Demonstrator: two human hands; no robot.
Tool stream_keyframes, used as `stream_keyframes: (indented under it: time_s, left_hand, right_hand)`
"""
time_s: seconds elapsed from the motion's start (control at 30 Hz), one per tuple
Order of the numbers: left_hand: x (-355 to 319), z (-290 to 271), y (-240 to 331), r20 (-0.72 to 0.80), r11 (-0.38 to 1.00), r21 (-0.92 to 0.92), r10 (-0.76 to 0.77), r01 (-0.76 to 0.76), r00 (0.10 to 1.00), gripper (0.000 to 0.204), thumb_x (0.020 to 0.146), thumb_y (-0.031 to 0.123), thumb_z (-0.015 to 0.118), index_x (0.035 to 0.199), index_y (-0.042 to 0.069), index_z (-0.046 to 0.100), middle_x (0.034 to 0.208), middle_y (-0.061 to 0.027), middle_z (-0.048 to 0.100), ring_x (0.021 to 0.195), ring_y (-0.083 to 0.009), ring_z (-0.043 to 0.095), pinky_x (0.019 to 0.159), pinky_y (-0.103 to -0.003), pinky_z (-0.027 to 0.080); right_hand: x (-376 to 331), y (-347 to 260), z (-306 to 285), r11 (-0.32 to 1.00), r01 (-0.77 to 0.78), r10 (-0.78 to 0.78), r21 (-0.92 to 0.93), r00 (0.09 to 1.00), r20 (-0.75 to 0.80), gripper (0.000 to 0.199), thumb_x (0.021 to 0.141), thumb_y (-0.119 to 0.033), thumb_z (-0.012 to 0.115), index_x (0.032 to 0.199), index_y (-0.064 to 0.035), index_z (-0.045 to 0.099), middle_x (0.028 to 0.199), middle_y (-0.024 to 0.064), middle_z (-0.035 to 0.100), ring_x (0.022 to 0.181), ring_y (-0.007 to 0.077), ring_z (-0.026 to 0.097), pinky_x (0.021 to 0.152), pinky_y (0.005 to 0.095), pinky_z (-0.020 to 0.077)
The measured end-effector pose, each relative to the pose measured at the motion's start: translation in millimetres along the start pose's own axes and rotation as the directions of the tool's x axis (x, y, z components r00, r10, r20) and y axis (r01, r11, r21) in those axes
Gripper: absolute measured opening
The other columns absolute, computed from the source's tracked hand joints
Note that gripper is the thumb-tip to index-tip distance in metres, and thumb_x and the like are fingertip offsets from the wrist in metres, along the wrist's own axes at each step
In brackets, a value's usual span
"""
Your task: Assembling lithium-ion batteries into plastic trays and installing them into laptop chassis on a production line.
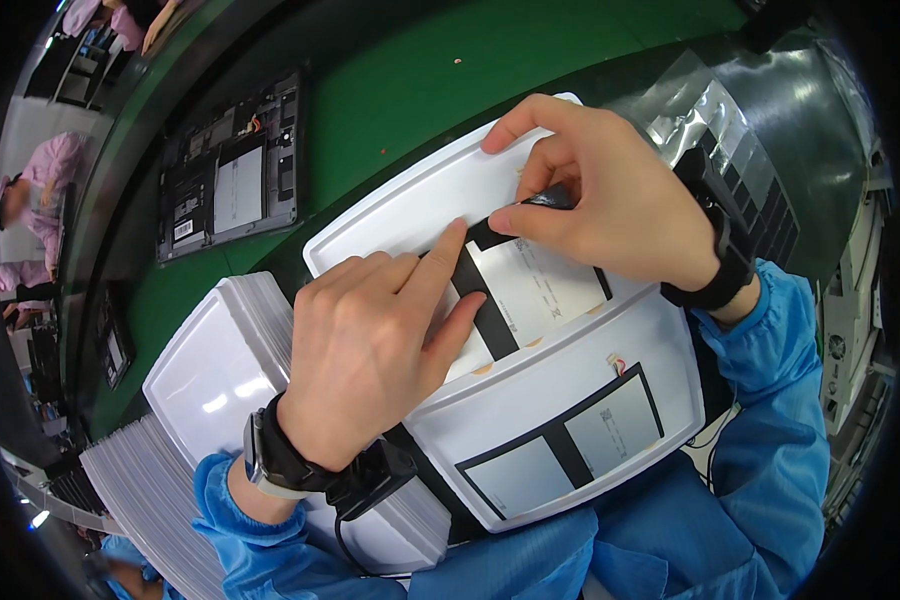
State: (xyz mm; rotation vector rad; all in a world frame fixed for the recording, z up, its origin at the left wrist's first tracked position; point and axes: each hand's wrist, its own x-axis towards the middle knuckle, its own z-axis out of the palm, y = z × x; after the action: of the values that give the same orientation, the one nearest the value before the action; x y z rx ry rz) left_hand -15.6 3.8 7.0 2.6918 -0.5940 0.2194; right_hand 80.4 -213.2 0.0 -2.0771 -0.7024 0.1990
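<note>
A flat battery pack point(540, 290) with white label faces and black borders lies in the far compartment of a white plastic tray point(360, 230). My left hand point(370, 320) rests on the pack's left part, fingers extended, index fingertip by its black upper edge and thumb apart. My right hand point(610, 190) pinches a small piece of black tape point(550, 197) between thumb and fingers, at the pack's upper edge. Part of the tape is hidden by the fingers. A second battery pack point(615, 430) with a short coloured wire lead lies in the tray's near compartment.
An opened laptop base point(235, 170) lies on the green mat point(390, 90) at the far left. Stacked white trays point(220, 350) stand to my left. A clear sheet with black tape pieces point(740, 170) lies at the right. People in pink work at the far left.
</note>
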Motion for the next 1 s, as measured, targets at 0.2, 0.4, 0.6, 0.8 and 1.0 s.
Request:
stream_keyframes:
  time_s: [0.2, 0.4, 0.6, 0.8, 1.0]
  left_hand:
    - [-2.5, -1.0, -1.1, 0.001, 1.000, 0.018, -0.014, 0.014, 1.000, 0.047, 0.075, 0.011, 0.087, 0.120, 0.002, 0.075, 0.061, -0.0014, 0.061, 0.054, -0.0188, 0.058, 0.052, -0.033, 0.045]
    - [-1.7, -0.6, -2.0, -0.001, 1.000, 0.006, -0.019, 0.019, 1.000, 0.045, 0.075, 0.011, 0.088, 0.117, 0.002, 0.076, 0.061, -0.0013, 0.062, 0.054, -0.0184, 0.058, 0.052, -0.033, 0.044]
    - [0.2, -0.2, -2.3, -0.007, 1.000, 0.002, 0.001, -0.001, 1.000, 0.043, 0.075, 0.011, 0.088, 0.116, 0.003, 0.077, 0.061, -0.0012, 0.062, 0.054, -0.0182, 0.058, 0.052, -0.032, 0.044]
    - [0.9, 1.9, -2.3, -0.045, 0.992, 0.048, 0.120, -0.118, 0.992, 0.041, 0.075, 0.012, 0.087, 0.116, 0.010, 0.079, 0.059, 0.0001, 0.057, 0.052, -0.0178, 0.055, 0.050, -0.032, 0.042]
    - [4.0, 4.1, 0.4, -0.015, 0.989, 0.068, 0.131, -0.130, 0.991, 0.042, 0.076, 0.016, 0.087, 0.117, 0.011, 0.079, 0.059, 0.0001, 0.055, 0.052, -0.0171, 0.052, 0.051, -0.032, 0.042]
  right_hand:
    - [-0.6, 0.4, -0.3, 0.986, -0.148, 0.139, 0.082, 0.985, 0.106, 0.044, 0.085, 0.001, 0.079, 0.123, -0.0046, 0.059, 0.074, 0.0030, 0.068, 0.067, 0.0089, 0.062, 0.066, 0.0241, 0.0509]
    - [0.1, -1.3, 1.1, 0.991, -0.127, 0.123, 0.040, 0.988, 0.099, 0.044, 0.085, 0.001, 0.080, 0.123, -0.0036, 0.059, 0.073, 0.0031, 0.067, 0.067, 0.0093, 0.062, 0.067, 0.0247, 0.0513]
    - [-1.0, 3.5, 3.2, 0.997, -0.079, 0.078, 0.012, 0.995, 0.070, 0.044, 0.084, -0.001, 0.080, 0.122, -0.0043, 0.059, 0.071, 0.0029, 0.067, 0.065, 0.0103, 0.060, 0.062, 0.0259, 0.0469]
    - [-2.2, 5.8, 5.6, 1.000, -0.018, 0.019, -0.017, 0.999, 0.028, 0.044, 0.083, -0.002, 0.081, 0.121, -0.0040, 0.059, 0.070, 0.0019, 0.066, 0.061, 0.0102, 0.056, 0.059, 0.0268, 0.0419]
    - [-1.6, 8.6, 8.1, 0.999, -0.041, 0.041, 0.001, 0.999, 0.023, 0.044, 0.082, -0.001, 0.081, 0.119, -0.0036, 0.058, 0.068, 0.0023, 0.065, 0.061, 0.0110, 0.057, 0.059, 0.0274, 0.0424]
